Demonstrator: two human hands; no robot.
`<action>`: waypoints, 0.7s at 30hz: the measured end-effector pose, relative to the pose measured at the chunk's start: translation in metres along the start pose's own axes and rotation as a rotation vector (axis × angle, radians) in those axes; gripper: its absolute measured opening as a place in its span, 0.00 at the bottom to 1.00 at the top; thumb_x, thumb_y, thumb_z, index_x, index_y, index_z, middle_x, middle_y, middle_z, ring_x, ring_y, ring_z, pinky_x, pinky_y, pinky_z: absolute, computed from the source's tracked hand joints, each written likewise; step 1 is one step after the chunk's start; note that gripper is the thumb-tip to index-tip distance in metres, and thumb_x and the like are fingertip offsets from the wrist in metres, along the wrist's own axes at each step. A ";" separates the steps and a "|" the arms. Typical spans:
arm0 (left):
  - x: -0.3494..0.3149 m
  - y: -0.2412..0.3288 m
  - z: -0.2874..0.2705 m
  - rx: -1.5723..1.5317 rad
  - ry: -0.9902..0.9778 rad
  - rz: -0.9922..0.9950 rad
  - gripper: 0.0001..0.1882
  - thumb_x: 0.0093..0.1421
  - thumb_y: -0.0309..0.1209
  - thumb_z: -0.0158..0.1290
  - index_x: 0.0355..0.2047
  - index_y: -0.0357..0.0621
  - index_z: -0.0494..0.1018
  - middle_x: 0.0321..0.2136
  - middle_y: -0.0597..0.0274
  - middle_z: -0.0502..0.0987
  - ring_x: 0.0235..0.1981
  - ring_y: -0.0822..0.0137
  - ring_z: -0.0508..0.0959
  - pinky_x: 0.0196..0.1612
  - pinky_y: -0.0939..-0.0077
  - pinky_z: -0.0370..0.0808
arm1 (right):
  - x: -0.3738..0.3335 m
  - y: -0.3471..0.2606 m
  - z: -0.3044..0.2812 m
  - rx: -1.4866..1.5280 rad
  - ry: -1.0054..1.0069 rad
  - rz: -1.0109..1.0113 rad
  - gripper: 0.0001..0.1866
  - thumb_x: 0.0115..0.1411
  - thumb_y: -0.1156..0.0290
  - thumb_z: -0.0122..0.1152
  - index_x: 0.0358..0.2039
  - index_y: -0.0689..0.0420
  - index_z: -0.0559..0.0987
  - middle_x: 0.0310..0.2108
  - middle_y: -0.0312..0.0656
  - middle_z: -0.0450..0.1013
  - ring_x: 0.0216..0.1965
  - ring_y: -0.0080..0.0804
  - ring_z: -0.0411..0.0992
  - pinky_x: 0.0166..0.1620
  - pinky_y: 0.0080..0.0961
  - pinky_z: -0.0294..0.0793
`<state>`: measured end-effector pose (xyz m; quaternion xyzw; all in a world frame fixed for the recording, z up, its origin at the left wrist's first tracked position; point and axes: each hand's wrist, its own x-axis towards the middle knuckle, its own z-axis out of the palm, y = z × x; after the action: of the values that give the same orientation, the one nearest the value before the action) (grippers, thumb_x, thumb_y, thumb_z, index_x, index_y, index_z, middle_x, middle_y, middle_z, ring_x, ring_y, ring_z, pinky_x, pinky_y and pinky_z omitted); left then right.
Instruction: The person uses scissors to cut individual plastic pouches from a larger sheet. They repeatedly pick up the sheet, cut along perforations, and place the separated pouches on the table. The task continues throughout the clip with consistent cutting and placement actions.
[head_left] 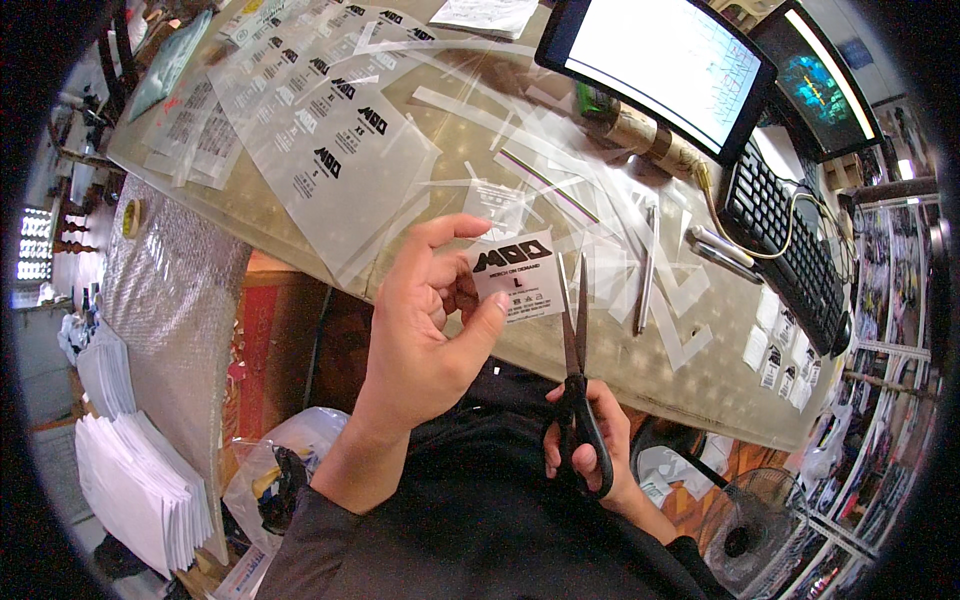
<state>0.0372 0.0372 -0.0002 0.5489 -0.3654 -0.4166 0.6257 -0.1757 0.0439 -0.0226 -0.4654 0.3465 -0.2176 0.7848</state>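
Observation:
Between the thumb and fingers of my left hand (425,330) is a small translucent label (518,277) with black print, held up over the near edge of the table. My right hand (598,440) grips black-handled scissors (574,345), fingers through the loops. Their blades point away from me, a little apart, close along the label's right edge. Beyond the label, another small printed piece (497,205) lies among clear offcut strips (685,335). A large translucent sheet (350,215) printed with rows of the same kind of black design lies at the left.
A lit monitor (665,65) and a second screen (820,85) stand at the back right. Near them are a black keyboard (785,255), a cardboard roll (650,140) and a pen (647,270). Small cut labels (785,355) lie at right. A fan (745,535) stands below.

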 end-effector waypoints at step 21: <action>-0.007 -0.016 0.002 -0.096 0.112 0.222 0.08 0.56 0.21 0.46 0.37 0.38 0.70 0.34 0.54 0.70 0.34 0.69 0.71 0.40 0.78 0.68 | 0.011 -0.011 0.011 -0.034 -0.045 -0.060 0.40 0.50 0.42 0.60 0.49 0.64 0.62 0.19 0.37 0.68 0.21 0.22 0.67 0.25 0.17 0.64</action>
<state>0.0309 0.0427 -0.0162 0.4970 -0.3679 -0.3307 0.7129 -0.1604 0.0372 -0.0135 -0.4937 0.3184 -0.2246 0.7775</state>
